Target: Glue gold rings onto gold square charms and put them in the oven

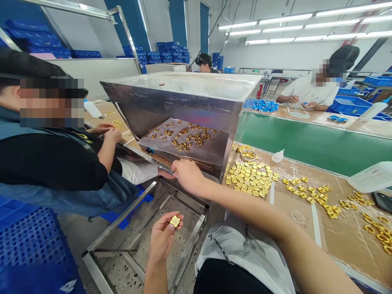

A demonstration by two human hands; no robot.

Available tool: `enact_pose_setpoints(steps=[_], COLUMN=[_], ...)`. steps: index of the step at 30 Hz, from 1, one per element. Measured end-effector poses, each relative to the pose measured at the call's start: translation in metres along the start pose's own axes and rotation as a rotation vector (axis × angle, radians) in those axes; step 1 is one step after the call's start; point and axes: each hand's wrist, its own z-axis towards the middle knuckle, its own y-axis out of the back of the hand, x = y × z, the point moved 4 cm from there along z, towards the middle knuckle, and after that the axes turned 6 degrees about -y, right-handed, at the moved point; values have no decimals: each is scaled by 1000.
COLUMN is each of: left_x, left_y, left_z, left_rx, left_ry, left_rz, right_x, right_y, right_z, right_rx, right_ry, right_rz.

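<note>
Low in the middle, my left hand (163, 237) pinches a small gold square piece (174, 221) with raised marking on its face, between thumb and fingers. My right hand (189, 175) is stretched forward at the front edge of the metal hood (171, 96), its fingers curled closed. Whatever those fingers hold, if anything, is hidden. Just beyond, inside the hood, lies a dark sheet (153, 141) with many small gold pieces (183, 145) scattered over it. To the right of my arm, rows of gold square pieces (252, 177) lie on the brown bench (290, 206).
A co-worker (49, 155) sits close on the left; another (318, 87) works across the green belt (306, 141). Gold rings (379, 232), a small white bottle (278, 156) and a larger bottle (372, 177) are on the bench. A metal frame (122, 228) stands below the hood.
</note>
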Motion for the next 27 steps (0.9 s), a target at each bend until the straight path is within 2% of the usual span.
enact_pose_setpoints(steps=[1,3,5,7,12,16,19,21,24,27], left_x=[-2,-3,-2,2,19,37,56,70,89,102], left_y=[-10,-35,-65,-100,-202,-266,-297,-312,-326,-332], left_z=[1,3,4,7,8,-4,-20,-32,-44,-43], left_rx=[33,103,188,287,583,697,747,796,841,848], left_ry=[3,8,9,15,-5,-2,90,180,308,397], left_rz=[-6,-28,-49,-59,-153,-308,-354,-350,-350,-354], right_x=[1,-10,-37,-72,-146,-190,-216,-225,-231,-232], right_y=[2,11,23,35,52,50,48,49,50,53], right_z=[-23,-70,-110,-141,-198,-241,-268,-280,-287,-288], right_rx=[15,35,-23,-111,-378,-511,-630,-677,-666,-656], right_ry=[73,179,157,96,-95,-290,-450,-486,-495,-483], right_rz=[71,427,705,869,939,1018,813,650,599,587])
